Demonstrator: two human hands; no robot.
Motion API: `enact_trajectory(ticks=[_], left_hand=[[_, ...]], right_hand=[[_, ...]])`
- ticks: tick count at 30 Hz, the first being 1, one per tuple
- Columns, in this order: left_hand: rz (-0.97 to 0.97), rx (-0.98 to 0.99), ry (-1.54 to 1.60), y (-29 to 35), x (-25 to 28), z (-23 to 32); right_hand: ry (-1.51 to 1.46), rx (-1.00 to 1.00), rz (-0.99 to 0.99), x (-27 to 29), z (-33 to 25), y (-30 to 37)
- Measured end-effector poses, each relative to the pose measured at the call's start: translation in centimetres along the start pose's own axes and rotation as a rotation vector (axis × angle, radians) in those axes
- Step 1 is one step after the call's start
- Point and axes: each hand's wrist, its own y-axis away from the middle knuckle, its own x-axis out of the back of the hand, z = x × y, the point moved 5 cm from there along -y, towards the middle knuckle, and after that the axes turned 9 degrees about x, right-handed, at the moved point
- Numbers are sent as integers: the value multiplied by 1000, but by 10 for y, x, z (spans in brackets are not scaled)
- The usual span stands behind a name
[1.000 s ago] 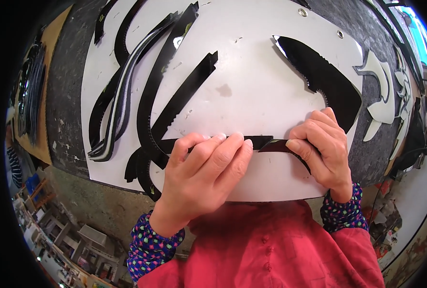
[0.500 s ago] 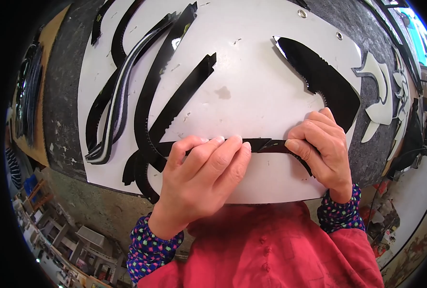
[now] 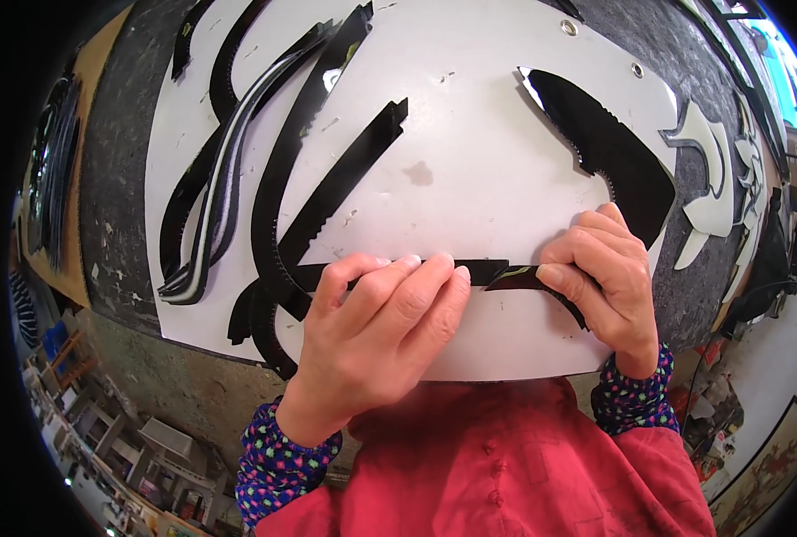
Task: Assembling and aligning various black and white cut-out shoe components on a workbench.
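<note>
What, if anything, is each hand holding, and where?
Right hand: a curved black strip, pinched near its left tip. Left hand: on a straight black strip, near its right end; grip unclear.

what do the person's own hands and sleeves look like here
Both the left hand and the right hand are bare, with no glove, ring or watch showing. The forearms wear patterned sleeves, dark blue with small pink, green and pale flecks, drawn in close at the wrists. Further up the arms is red cloth, like the red garment on the body.
</note>
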Motion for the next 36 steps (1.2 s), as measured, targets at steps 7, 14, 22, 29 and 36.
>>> enact_trajectory(ticks=[7, 14, 22, 29, 36], left_hand=[[-5, 7, 3, 0, 0, 0], [-6, 12, 5, 1, 0, 0], [-8, 2, 2, 0, 0, 0], [-3, 3, 15, 0, -1, 0], [2, 9, 14, 1, -2, -1]], right_hand=[[15, -12, 6, 0, 0, -1], [33, -24, -1, -1, -1, -1], [50, -17, 14, -2, -1, -2], [65, -8, 15, -2, -2, -2], [76, -10, 9, -3, -3, -3]])
